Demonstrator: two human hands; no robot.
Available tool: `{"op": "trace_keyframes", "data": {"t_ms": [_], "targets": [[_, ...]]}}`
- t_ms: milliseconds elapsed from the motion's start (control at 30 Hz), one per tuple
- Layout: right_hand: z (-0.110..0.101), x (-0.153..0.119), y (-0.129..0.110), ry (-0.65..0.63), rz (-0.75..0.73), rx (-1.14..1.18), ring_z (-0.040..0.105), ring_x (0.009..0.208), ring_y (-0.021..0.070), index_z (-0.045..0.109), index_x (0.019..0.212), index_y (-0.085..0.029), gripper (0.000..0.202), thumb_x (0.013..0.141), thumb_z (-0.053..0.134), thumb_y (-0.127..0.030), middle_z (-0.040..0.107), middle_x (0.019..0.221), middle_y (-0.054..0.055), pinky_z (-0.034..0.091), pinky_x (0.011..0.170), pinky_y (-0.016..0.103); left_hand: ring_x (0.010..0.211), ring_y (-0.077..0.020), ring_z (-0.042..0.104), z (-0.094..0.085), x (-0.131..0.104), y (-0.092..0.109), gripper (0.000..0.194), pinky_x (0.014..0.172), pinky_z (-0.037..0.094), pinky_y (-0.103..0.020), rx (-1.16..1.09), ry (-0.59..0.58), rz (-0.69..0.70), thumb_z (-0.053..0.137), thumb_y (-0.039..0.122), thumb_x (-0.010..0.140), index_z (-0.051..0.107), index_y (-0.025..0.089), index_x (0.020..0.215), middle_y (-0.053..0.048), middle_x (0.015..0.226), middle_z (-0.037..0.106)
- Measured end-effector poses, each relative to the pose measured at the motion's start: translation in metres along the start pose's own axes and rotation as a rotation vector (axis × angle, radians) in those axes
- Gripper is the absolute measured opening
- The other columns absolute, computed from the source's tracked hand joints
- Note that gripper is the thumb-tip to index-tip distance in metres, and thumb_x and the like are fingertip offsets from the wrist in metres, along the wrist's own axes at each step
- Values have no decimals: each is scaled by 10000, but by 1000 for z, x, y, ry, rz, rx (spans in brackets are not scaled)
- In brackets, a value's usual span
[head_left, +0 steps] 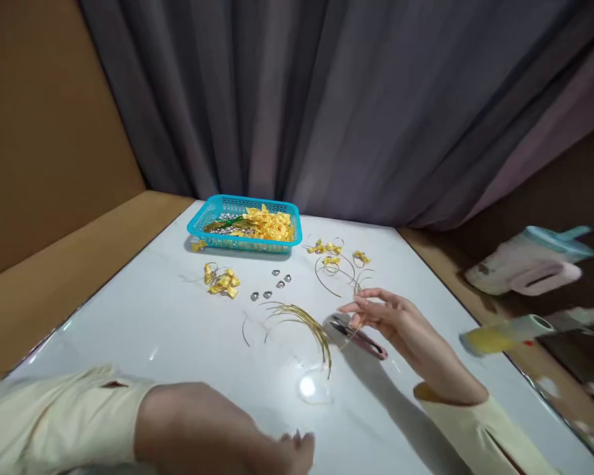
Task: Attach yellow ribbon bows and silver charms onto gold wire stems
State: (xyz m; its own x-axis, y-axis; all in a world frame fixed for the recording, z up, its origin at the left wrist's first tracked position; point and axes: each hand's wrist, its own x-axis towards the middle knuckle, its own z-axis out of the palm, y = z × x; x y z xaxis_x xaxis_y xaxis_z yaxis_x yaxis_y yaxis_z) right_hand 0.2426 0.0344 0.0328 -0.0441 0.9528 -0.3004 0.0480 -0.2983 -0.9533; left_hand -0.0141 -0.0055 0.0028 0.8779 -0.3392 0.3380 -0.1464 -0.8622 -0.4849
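Note:
My left hand (218, 429) is low at the front of the table, smeared by motion. Its fingertips are pressed together around something small and dark that I cannot make out. At the right, my right hand (393, 323) hovers with curled fingers, apparently pinching a thin gold wire. Just beneath it lies a pair of pink-handled thread snips (366, 342), partly covered by the fingers. A bundle of curved gold wires (309, 320) rests between the hands. Beyond it are several silver heart-shaped beads (268, 295) and a cluster of yellow ribbon bows (222, 282).
A blue plastic basket (237, 245) at the back holds yellow bows and silver beads. More wired yellow bows (331, 249) lie at the back right. Past the table's right edge stand a lidded jug (525, 260) and a yellow-filled tube (499, 333). A grey curtain (297, 105) hangs behind.

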Motion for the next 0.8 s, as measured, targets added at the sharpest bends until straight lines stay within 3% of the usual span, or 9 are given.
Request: {"op": "trace_keyframes", "data": {"t_ms": [100, 200, 300, 367, 433, 633, 800], "targets": [[-15, 0, 2, 21, -67, -89, 629, 731, 195, 577, 754, -148, 260, 739, 665, -392, 668, 648, 64, 441, 660, 285, 655, -182, 548, -9, -12, -3, 257, 520, 449, -323, -56, 38, -194, 532, 218, 793, 572, 253, 542, -3, 646, 597], [-25, -1, 1, 46, -126, -161, 627, 833, 231, 631, 707, -148, 261, 705, 698, -400, 644, 578, 57, 437, 721, 299, 420, -124, 392, -1, -25, -17, 265, 402, 304, -288, -60, 10, -400, 542, 104, 815, 522, 178, 562, 33, 457, 437], [-28, -1, 2, 57, -142, -181, 622, 882, 253, 681, 714, -147, 262, 693, 705, -407, 627, 547, 52, 435, 755, 313, 502, -146, 463, 19, -40, -33, 236, 469, 363, -285, -114, -29, -669, 402, 140, 907, 557, 146, 728, -11, 552, 529], [-27, 1, 3, 52, -136, -190, 621, 888, 255, 700, 743, -146, 273, 699, 696, -415, 624, 539, 50, 432, 770, 317, 633, -173, 533, 32, -46, -43, 256, 576, 426, -300, -231, -115, -959, 327, 178, 939, 562, 138, 847, -53, 690, 593], [-26, 2, 5, 45, -123, -203, 632, 823, 238, 706, 786, -141, 293, 705, 688, -422, 634, 547, 49, 429, 776, 322, 759, -212, 552, 41, -48, -56, 257, 661, 442, -342, -242, -152, -1084, 322, 229, 950, 548, 120, 896, -96, 803, 601], [-26, 6, 11, 78, -99, -184, 611, 636, 170, 652, 848, -142, 282, 727, 674, -396, 662, 599, 46, 440, 708, 297, 832, -228, 539, 50, -44, -92, 267, 710, 439, -355, -377, -204, -1203, 361, 317, 937, 537, 153, 822, -70, 843, 557], [-25, 7, 16, 43, -74, -175, 558, 502, 114, 621, 752, -139, 223, 732, 667, -357, 694, 745, 71, 437, 590, 269, 769, -213, 543, 58, -41, -90, 244, 692, 434, -348, -500, -139, -1247, 378, 316, 921, 534, 156, 824, -67, 823, 569]]}}
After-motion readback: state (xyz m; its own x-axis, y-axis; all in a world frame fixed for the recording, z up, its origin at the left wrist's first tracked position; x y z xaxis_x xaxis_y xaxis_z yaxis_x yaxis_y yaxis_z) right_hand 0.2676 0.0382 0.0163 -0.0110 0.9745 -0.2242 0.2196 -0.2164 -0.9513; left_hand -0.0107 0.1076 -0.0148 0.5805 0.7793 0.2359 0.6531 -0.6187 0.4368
